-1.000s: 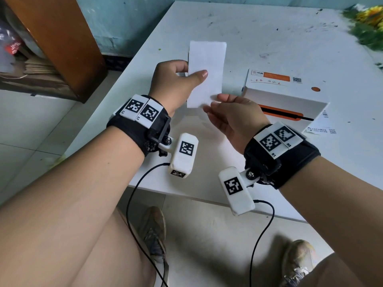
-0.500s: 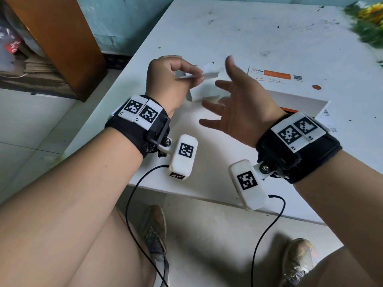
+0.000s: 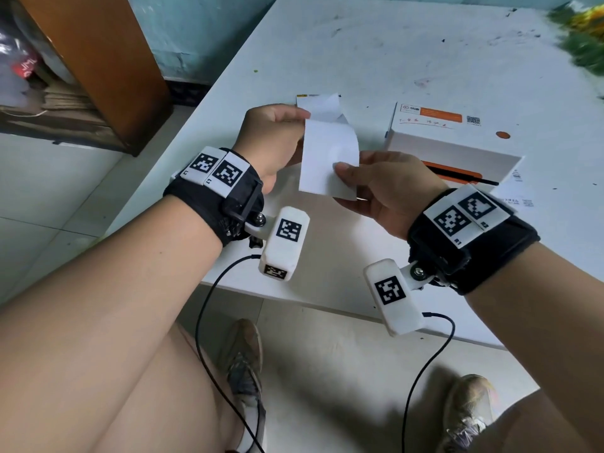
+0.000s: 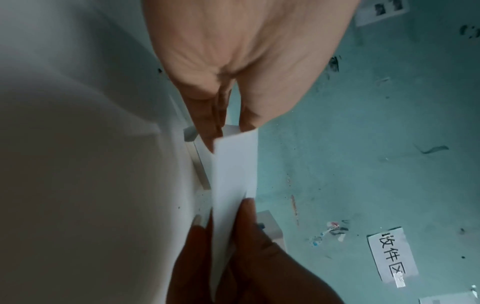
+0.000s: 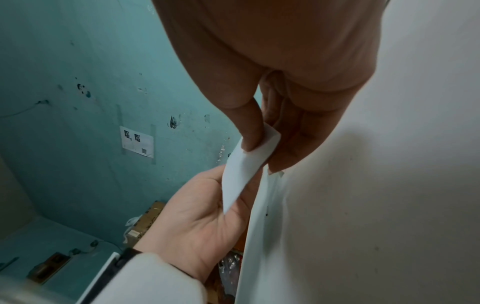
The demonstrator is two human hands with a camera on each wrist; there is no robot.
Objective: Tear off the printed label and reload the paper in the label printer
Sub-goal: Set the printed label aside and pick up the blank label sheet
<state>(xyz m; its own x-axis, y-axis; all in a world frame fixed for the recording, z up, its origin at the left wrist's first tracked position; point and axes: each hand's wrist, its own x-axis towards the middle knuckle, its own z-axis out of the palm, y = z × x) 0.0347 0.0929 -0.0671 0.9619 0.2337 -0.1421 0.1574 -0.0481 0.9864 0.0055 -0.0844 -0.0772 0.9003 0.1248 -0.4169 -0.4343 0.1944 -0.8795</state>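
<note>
Half a second back my right hand (image 3: 389,188) was spread open beside the paper; now its thumb and fingers pinch the near corner of the white label strip (image 3: 328,155). Left hand (image 3: 274,138) pinches the far edge, so the strip hangs taut and curled between both above the desk (image 3: 359,44). Label printer (image 3: 447,148) sits just right, within reach for reloading.

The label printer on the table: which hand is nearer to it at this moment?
Right. The right hand pinches the paper strip just in front of the label printer; the left hand pinches the strip's upper edge, farther off to the printer's left.
</note>
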